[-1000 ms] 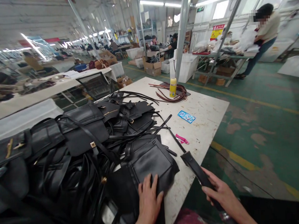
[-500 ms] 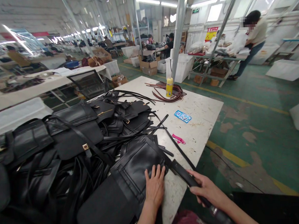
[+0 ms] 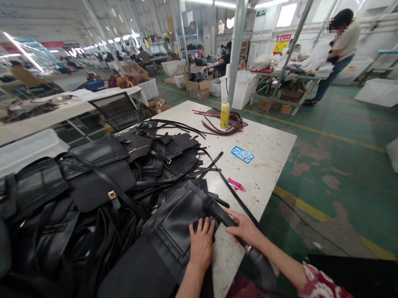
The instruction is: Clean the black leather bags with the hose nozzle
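A black leather bag (image 3: 170, 238) lies on the near part of the table, its flap towards me. My left hand (image 3: 202, 245) rests flat on it, fingers spread, near its right edge. In my right hand (image 3: 244, 229) is a black hose nozzle (image 3: 223, 214), gripped along its tube. Its tip reaches the upper right edge of the bag; whether it touches cannot be made out. A thick flexible hose (image 3: 261, 267) runs from the nozzle down towards me. Beside the nozzle, a long black strap (image 3: 235, 193) trails across the table.
Black bags and straps (image 3: 101, 177) are heaped on the left. On the white table (image 3: 268, 150) are a yellow bottle (image 3: 225, 116), coiled brown straps (image 3: 206, 126), a blue packet (image 3: 242, 154) and a pink-handled item (image 3: 236, 184). A co-worker (image 3: 341, 50) stands at the back right.
My right hand has moved the hose nozzle up and left, so its tip now lies over the bag's right edge. My left hand stays spread on the bag, shifted only slightly.
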The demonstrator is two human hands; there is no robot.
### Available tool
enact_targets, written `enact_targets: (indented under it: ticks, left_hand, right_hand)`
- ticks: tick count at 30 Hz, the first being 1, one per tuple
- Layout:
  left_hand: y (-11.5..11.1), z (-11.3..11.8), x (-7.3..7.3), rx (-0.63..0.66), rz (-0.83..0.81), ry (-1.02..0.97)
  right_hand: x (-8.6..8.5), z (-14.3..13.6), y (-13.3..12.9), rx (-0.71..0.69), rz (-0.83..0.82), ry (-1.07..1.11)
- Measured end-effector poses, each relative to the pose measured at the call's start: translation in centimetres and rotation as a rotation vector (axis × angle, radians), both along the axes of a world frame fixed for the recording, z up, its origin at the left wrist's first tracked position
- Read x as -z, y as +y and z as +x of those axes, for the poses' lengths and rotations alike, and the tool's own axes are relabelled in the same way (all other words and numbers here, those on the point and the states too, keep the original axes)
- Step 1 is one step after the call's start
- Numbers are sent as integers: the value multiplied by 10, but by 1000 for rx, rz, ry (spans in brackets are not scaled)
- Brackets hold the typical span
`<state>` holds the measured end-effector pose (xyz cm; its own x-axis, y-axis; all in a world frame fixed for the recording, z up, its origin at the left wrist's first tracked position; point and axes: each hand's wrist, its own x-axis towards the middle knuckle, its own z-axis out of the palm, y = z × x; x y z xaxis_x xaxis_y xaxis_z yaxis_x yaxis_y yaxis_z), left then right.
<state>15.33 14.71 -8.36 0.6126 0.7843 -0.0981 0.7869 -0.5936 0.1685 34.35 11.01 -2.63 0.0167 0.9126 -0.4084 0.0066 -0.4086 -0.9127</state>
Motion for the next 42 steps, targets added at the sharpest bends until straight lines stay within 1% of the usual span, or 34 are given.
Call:
enact_targets:
  ticks: [3,6,8,10,13,16,20,25,28,32,36,38,40,42]
  left_hand:
    - [1,-1,0,-23,-32,-48]
    - [1,-3,-1,-28,-56,-86]
    - [1,-3,-2,-41,-67,-117]
    - [2,-3,-4,-64,-82,-153]
    - [3,-4,-8,-87,-117,-177]
    - [1,-4,-13,-82,-152,-167]
    - [-6,-6,-20,-46,-194,-175]
    - [-21,-11,-24,-26,-240,-215]
    - [-32,-13,-26,22,-274,-221]
    - [-42,-12,-29,38,-289,-206]
    - [-44,-13,-33,32,-336,-196]
    - [-44,-14,-35,49,-359,-192]
    - [-44,-16,-36,74,-366,-181]
    - [-45,-17,-37,94,-361,-173]
  right_hand:
    - [-2,3,12,76,43,-17]
    - [-9,18,8,123,47,-31]
    - [-13,26,-3,94,25,-28]
    - [-14,29,-17,33,-9,-16]
    - [-11,23,-34,-55,-62,5]
    - [-5,14,-35,-89,-85,10]
    - [-4,7,-20,-95,-75,7]
    - [-11,1,1,-121,-39,2]
    - [-15,-5,16,-147,-29,0]
    - [-13,-13,51,-175,-56,-18]
    - [-11,-23,94,-178,-80,-69]
    - [-12,-28,110,-167,-69,-97]
    - [-17,-29,115,-142,-45,-120]
    - [-22,-27,110,-113,-18,-136]
